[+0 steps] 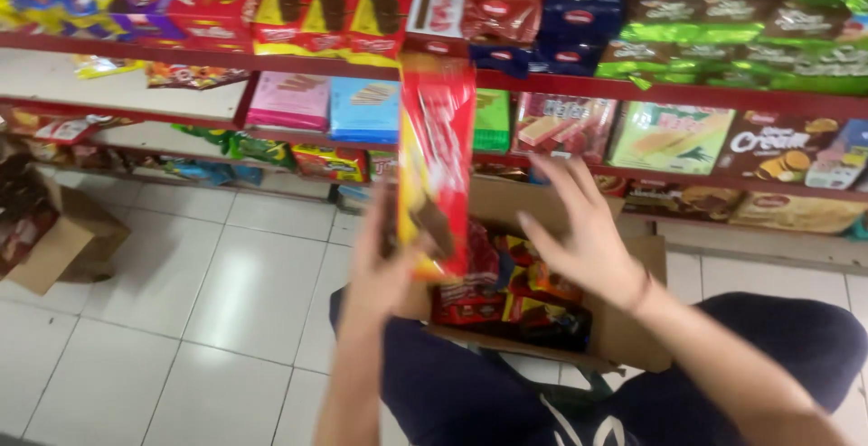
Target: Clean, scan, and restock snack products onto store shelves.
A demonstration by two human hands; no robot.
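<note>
The left hand grips a tall red-and-yellow wafer packet, held upright above an open cardboard box of similar packets on the person's lap. The right hand hovers open-fingered just beside the packet. Red shelves of biscuit packs stand behind, above the white tiled floor.

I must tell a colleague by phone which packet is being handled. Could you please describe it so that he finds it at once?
Start at the open cardboard box on the person's lap, in front of the red shelves. Just above its left side, the left hand holds a long red and yellow snack packet upright. Unlike the packets in the box, it stands raised, reaching the shelf edge.
</note>
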